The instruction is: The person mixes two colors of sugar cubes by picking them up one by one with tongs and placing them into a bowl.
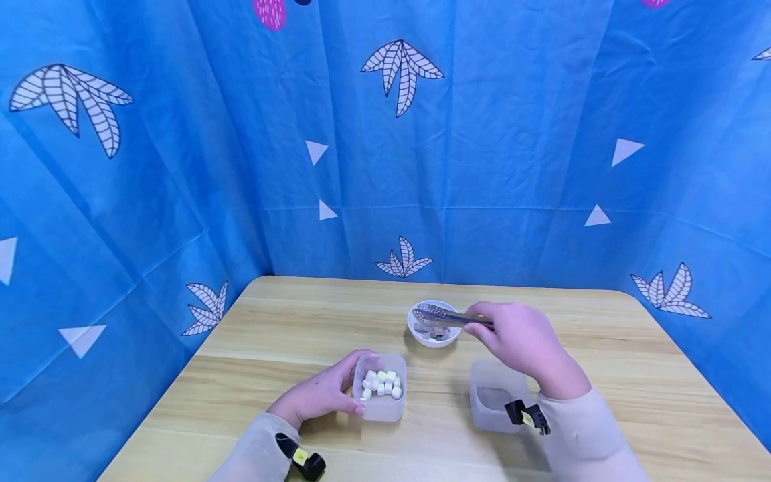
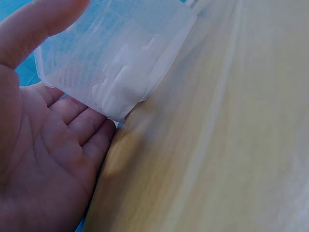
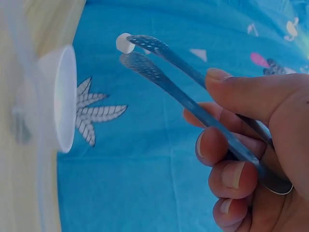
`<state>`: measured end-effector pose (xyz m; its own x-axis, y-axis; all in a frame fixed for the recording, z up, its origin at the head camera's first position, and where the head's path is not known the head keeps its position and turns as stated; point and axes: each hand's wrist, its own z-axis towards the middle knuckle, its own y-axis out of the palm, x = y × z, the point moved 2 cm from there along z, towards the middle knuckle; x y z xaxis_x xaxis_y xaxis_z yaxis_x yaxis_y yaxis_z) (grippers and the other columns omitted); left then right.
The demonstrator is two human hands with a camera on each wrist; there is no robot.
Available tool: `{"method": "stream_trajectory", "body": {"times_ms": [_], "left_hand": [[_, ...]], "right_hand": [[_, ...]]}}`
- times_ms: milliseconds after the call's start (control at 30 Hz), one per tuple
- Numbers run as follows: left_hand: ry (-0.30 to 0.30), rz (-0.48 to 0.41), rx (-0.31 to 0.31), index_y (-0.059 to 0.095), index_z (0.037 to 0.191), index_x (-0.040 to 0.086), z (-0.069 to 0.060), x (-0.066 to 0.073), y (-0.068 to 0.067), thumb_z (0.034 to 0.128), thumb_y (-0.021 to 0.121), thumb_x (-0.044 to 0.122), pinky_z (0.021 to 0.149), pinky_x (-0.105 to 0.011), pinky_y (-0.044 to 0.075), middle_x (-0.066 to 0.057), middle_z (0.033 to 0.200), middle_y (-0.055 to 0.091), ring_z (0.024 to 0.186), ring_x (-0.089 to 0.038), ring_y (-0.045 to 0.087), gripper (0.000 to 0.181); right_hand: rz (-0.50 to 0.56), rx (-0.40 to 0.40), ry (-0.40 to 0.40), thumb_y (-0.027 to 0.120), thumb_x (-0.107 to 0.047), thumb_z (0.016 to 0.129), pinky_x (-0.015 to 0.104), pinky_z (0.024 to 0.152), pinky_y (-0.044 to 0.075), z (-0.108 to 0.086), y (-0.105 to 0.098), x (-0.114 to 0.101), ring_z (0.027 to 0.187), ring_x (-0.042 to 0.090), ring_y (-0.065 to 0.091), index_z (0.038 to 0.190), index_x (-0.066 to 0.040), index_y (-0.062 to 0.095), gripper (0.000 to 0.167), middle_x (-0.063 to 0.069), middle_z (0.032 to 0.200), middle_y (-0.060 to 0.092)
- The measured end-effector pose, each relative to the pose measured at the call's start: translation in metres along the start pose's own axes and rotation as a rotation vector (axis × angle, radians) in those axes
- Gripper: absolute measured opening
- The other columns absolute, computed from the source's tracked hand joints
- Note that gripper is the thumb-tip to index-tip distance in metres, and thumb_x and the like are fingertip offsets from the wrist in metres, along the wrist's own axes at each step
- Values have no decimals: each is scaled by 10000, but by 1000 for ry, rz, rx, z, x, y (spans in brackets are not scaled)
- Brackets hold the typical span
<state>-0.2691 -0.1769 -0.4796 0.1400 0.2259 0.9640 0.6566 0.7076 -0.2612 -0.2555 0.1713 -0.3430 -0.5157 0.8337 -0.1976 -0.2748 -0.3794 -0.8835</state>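
The right hand (image 1: 519,338) grips metal tongs (image 1: 454,318), and the left hand (image 1: 325,391) holds a translucent tub (image 1: 385,411) from its 9 o'clock side, thumb on the near side, fingers on the far side. In the head view, white pieces (image 1: 382,383) lie loose inside that tub. At its 1 o'clock stands a white bowl (image 1: 442,344) with greyish and white contents, the tongs' perforated tips above it; at 3 o'clock stands a second tub (image 1: 494,420), partly behind the right wrist.

In the left wrist view, the tub's wall looks thin and smooth. It should be light, inclined to flex and slide, so steadying it low by opposite walls seems best.

In the right wrist view, thumb and curled fingers press the tongs' arms from opposite sides. At the tips, toward 10 o'clock, one white piece (image 3: 125,43) appears pinched, well apart from the bowl at 8 o'clock. It is probably light and perhaps soft: firm squeezing could dent it, while an edge hold could let it slip. Taking it across the middle, with both perforated faces flat against it, should be surest.
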Motion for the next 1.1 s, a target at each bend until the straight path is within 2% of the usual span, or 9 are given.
{"method": "stream_trajectory", "body": {"times_ms": [233, 567, 700, 867, 1100], "left_hand": [[40, -38, -31, 330, 1518, 163, 1, 0, 1, 817, 791, 101, 1129, -241, 306, -75, 1501, 448, 1383, -247, 410, 841], [15, -7, -9, 321, 1527, 191, -1, 1, 1, 802, 799, 138, 1122, -232, 299, -52, 1494, 451, 1378, -229, 414, 870], [10, -5, -10, 324, 1523, 204, -1, 1, 1, 799, 802, 136, 1121, -215, 295, -33, 1497, 453, 1380, -218, 413, 870], [10, -8, -15, 339, 1512, 225, 0, 0, 0, 796, 802, 138, 1118, -220, 307, -22, 1486, 461, 1361, -219, 432, 857], [24, 25, -20, 357, 1506, 253, 1, 1, -2, 801, 798, 184, 1111, -250, 324, -16, 1466, 471, 1327, -219, 466, 834]], "right_hand": [[-33, -75, 93, 756, -309, 909, 335, 519, 402, -1, 4, 15, 605, 99, 496, 975, -233, 756, 101, -143, 735, 622], [-42, -199, 173, 733, -331, 919, 391, 577, 473, -1, 10, 26, 715, 136, 590, 1035, -177, 764, 195, -58, 863, 705], [-27, -226, 196, 720, -370, 925, 413, 602, 484, -2, 11, 27, 754, 145, 604, 1079, -176, 753, 249, -43, 915, 715], [-11, -212, 178, 703, -405, 929, 424, 627, 495, -1, 8, 23, 743, 138, 598, 1109, -187, 741, 286, -47, 910, 713], [27, -181, 87, 721, -401, 916, 367, 623, 490, 0, 4, 5, 685, 76, 569, 1115, -196, 740, 286, -118, 818, 670]]}}
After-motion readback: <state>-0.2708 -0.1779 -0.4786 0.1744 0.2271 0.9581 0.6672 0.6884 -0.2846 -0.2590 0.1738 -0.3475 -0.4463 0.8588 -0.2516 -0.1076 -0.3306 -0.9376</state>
